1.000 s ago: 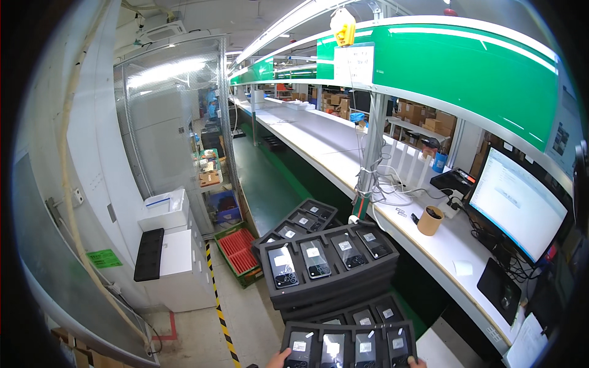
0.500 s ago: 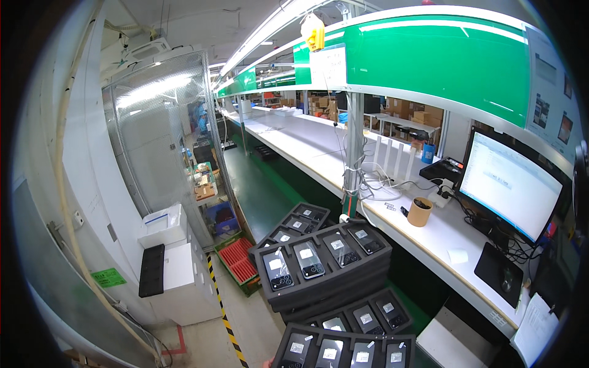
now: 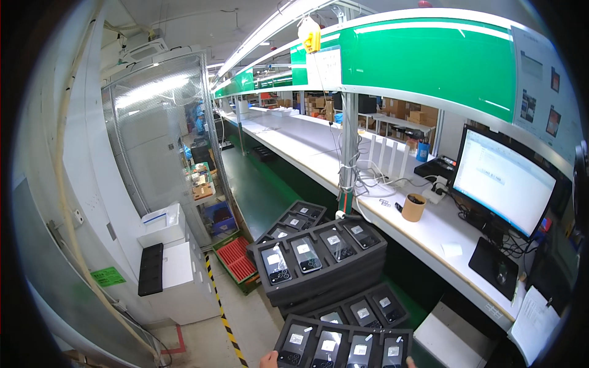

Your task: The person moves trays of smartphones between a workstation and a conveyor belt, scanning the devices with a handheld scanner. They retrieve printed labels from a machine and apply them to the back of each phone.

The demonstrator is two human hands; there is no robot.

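At the lower edge my left hand [image 3: 269, 360] grips the left side of a black foam tray [image 3: 312, 343]. My right hand [image 3: 410, 362] shows only as fingertips against the tray's right side. Smartphones, among them one [image 3: 327, 347] with a white label, lie in a row in the tray's slots. Just beyond it is another foam tray of phones [image 3: 363, 313], partly covered. Farther off stands a stack of black foam trays [image 3: 331, 277], its top one also filled with labelled phones.
On the right runs a long white workbench [image 3: 392, 228] with a monitor [image 3: 504, 178], a mouse pad [image 3: 492, 270] and a brown cup [image 3: 413, 208]. A green crate [image 3: 250, 284] with red strips sits on the floor left of the stack. White boxes [image 3: 178, 276] stand farther left.
The foam tray in my hands has come up slightly in view, and both hands now show at its sides. The whole view has shifted a little.
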